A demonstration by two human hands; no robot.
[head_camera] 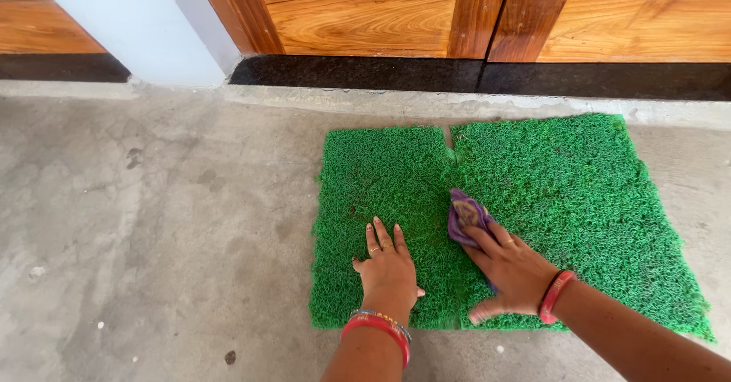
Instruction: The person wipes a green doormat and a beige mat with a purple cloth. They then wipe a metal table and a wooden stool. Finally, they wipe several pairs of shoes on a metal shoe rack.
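Observation:
A green, coarse-looped doormat [579, 191] lies on the concrete floor in front of a wooden door. My left hand [388, 269] rests flat on the mat's near left part, fingers spread, holding nothing. My right hand [512, 271] presses a small purple cloth [464, 214] against the mat near its middle, fingers laid over the cloth. Both wrists carry red bangles. The mat has a short slit at its far edge.
Grey concrete floor [152, 230] stretches to the left and along the near edge. A wooden door [365, 16] with a dark stone threshold [472, 76] runs along the far side. A white pillar [137, 24] stands at far left.

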